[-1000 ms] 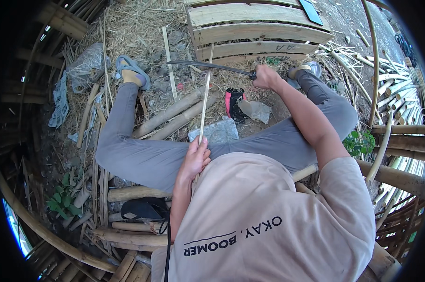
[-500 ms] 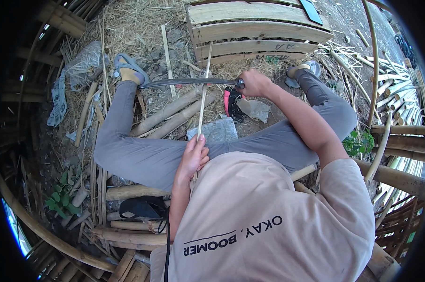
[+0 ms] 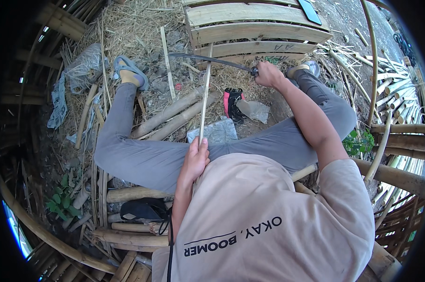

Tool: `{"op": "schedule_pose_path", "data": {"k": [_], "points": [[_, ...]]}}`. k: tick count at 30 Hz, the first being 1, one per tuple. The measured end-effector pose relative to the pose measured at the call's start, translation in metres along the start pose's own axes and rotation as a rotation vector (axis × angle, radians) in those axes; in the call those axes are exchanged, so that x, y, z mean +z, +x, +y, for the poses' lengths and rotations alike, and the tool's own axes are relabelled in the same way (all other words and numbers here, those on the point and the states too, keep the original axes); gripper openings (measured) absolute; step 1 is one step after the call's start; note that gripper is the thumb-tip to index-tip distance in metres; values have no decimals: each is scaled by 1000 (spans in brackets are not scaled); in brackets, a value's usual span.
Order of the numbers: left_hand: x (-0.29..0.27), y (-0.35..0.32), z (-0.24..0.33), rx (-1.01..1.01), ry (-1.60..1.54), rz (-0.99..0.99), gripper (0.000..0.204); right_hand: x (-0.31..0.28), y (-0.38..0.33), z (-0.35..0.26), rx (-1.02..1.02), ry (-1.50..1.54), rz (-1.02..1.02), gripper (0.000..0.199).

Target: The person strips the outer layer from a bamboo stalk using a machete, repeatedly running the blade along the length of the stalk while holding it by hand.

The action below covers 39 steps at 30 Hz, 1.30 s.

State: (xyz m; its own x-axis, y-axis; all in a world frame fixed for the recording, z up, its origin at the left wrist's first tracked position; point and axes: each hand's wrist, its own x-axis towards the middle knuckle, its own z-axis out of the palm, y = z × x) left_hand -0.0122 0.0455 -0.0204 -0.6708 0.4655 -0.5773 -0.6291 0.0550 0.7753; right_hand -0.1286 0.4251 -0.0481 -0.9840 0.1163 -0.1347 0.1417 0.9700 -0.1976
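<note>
Between my spread legs, my left hand (image 3: 194, 161) is closed around the near part of a thin pale bamboo strip (image 3: 204, 103), which points away from me toward the wooden crate. My right hand (image 3: 269, 75) grips the dark handle of a long curved machete (image 3: 217, 60). Its blade reaches to the left and crosses the strip near the strip's far end, close to the crate's front. Whether blade and strip touch, I cannot tell for sure. The strip's near end disappears beside my shirt.
A slatted wooden crate (image 3: 259, 34) stands ahead with a phone (image 3: 310, 11) on top. Bamboo poles (image 3: 175, 113), a pink-and-black glove-like item (image 3: 233, 104) and a grey block (image 3: 213, 131) lie between my legs. Cut bamboo (image 3: 400, 96) is piled at right; clear plastic (image 3: 86, 66) lies at left.
My right hand has moved the machete away from me and slightly right, from mid-strip to near its far end. My left hand still holds the strip, a little lower.
</note>
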Motion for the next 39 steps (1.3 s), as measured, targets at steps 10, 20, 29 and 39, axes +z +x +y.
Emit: {"op": "schedule_pose_path", "data": {"k": [10, 20, 29, 39], "points": [[0, 3, -4, 72, 187, 55, 16, 3, 4, -37, -94, -7, -96, 27], [-1, 4, 2, 23, -32, -11, 17, 1, 11, -13, -76, 33, 9, 30], [-7, -8, -4, 83, 69, 13, 15, -6, 10, 5, -81, -34, -66, 30], [-22, -24, -25, 209, 405, 86, 16, -6, 7, 4, -67, -53, 16, 32]]}}
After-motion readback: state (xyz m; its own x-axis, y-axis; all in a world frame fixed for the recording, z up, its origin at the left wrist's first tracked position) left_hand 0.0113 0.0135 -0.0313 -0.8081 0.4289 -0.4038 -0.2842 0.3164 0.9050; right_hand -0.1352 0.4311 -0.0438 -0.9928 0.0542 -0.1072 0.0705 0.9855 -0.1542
